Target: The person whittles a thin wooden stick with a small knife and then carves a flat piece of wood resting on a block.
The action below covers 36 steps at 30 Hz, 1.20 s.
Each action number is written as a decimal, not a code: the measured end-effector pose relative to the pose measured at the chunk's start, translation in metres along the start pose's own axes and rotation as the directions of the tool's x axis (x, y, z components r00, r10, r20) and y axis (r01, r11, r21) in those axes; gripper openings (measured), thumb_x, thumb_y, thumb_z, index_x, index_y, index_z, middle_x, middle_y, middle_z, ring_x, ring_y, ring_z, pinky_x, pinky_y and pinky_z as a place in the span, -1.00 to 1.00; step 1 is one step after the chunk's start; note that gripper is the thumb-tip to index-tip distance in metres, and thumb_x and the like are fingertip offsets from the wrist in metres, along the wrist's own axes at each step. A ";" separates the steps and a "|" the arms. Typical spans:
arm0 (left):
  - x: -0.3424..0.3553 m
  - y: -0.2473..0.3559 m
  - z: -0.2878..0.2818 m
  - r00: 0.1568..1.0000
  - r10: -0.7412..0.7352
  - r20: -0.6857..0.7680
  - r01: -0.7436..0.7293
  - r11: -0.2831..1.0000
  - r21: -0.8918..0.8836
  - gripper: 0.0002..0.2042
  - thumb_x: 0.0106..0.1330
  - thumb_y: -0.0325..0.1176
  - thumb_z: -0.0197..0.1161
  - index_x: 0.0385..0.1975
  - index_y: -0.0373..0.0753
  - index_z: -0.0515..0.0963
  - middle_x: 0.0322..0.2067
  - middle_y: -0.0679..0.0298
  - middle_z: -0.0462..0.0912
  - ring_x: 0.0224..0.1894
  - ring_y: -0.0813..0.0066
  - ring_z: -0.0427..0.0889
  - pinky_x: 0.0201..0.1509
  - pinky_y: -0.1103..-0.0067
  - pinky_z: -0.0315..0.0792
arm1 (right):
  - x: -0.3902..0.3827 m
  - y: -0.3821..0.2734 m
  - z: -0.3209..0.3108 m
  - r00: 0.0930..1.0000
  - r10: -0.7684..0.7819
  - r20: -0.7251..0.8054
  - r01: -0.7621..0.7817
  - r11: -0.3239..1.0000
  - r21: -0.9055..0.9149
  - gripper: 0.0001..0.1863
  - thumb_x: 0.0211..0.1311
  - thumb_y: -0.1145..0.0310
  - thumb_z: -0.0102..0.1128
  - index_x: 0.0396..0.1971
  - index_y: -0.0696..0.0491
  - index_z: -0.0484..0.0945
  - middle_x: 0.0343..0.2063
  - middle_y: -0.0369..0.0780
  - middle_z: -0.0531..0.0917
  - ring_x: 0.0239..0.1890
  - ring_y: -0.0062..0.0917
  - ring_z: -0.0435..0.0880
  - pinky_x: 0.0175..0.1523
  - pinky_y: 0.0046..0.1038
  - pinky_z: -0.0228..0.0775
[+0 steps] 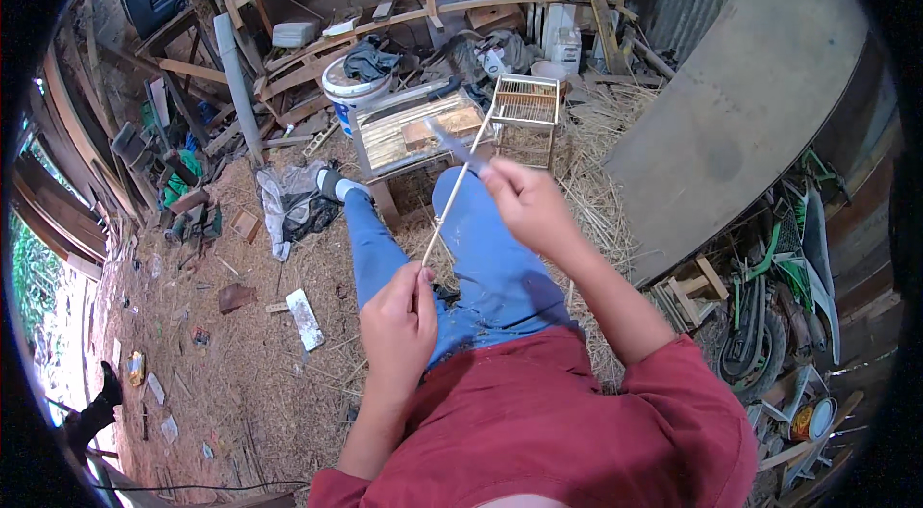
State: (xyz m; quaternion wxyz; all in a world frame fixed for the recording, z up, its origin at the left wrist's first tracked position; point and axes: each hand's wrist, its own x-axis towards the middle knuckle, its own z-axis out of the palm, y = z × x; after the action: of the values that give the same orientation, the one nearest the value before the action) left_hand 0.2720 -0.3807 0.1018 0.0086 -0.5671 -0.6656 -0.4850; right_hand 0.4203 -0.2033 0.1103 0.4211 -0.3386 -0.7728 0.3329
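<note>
We judge the slender pale stick [452,200], slanting up from our left hand [399,311] clamped on its lower end, light, springy and easily snapped, best held there, while our right hand [527,205] clasps a knife [449,141] crossing it.

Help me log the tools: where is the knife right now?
In the head view, the knife is above centre in the right hand, its blade seen across the thin stick that the left hand holds.

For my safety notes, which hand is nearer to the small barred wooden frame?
Right. The right hand, holding the knife, is forward, toward the frame; the left hand, gripping the thin stick, is farther back.
</note>
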 end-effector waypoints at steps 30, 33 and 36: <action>0.003 -0.007 0.004 0.998 -0.012 -0.063 0.008 0.998 -0.065 -0.88 0.49 -0.47 0.21 -0.25 -0.35 0.65 -0.60 0.21 0.57 -0.60 0.56 0.50 -0.48 0.54 0.35 | -0.041 -0.022 0.023 0.989 -0.074 0.126 0.099 0.974 -0.202 -0.82 0.46 0.21 0.16 -0.18 -0.08 0.70 -0.53 0.00 0.66 -0.45 -0.02 0.70 -0.35 -0.13 0.51; 0.003 -0.002 0.002 0.997 0.055 -0.048 -0.054 0.998 0.021 -0.88 0.50 -0.47 0.21 -0.24 -0.36 0.65 -0.58 0.21 0.58 -0.60 0.58 0.47 -0.48 0.57 0.34 | -0.024 -0.014 0.019 0.993 -0.104 0.061 0.111 0.985 -0.133 -0.80 0.48 0.12 0.12 -0.22 -0.13 0.65 -0.59 0.00 0.65 -0.49 0.05 0.67 -0.40 0.03 0.48; 0.006 0.001 0.000 1.000 0.002 -0.016 -0.002 1.000 0.010 -0.88 0.49 -0.47 0.21 -0.23 -0.36 0.66 -0.57 0.22 0.59 -0.60 0.59 0.46 -0.48 0.56 0.34 | -0.028 -0.017 0.021 0.993 -0.107 0.059 0.117 0.972 -0.205 -0.79 0.48 0.12 0.13 -0.21 -0.12 0.66 -0.59 -0.02 0.65 -0.50 0.03 0.68 -0.42 0.03 0.47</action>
State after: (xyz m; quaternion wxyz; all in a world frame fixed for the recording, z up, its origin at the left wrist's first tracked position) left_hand 0.2704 -0.3767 0.1059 0.0174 -0.5639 -0.6675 -0.4860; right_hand 0.4098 -0.2403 0.1029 0.3831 -0.3288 -0.8309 0.2340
